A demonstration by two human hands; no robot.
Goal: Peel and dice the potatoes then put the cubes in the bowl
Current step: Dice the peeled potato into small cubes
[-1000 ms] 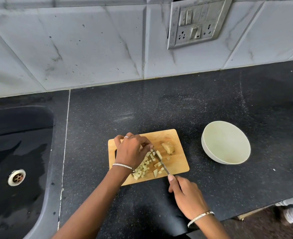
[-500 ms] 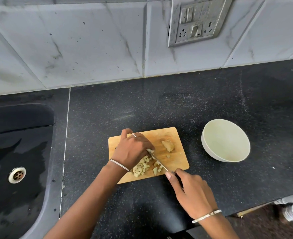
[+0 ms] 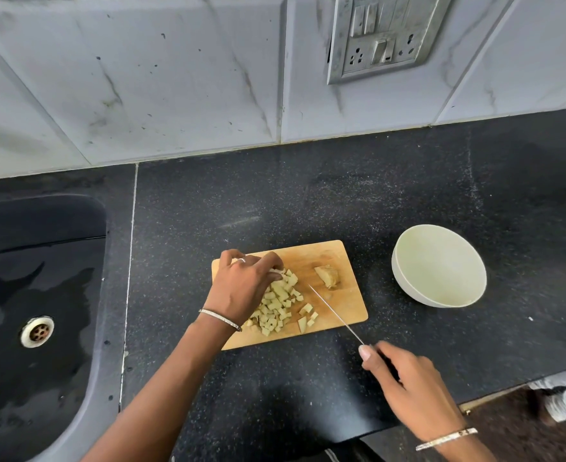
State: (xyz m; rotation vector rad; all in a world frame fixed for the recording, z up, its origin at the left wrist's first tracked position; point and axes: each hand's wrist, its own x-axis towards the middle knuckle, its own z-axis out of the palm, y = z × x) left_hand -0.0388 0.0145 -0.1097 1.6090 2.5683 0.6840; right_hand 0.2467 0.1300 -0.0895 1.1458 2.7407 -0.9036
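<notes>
Steel first: the right hand is gripping the knife by its handle, blade slanting over the near edge of the board. Beyond, the left hand is curling its fingers over the heap of potato cubes — what they are pinching I cannot tell. One uncut chunk is waiting further back, and the bowl on the desk is sitting empty, so dicing looks well along, transfer untouched. Half a second ago the blade was cutting beside those fingers; now it is pulling clear.
</notes>
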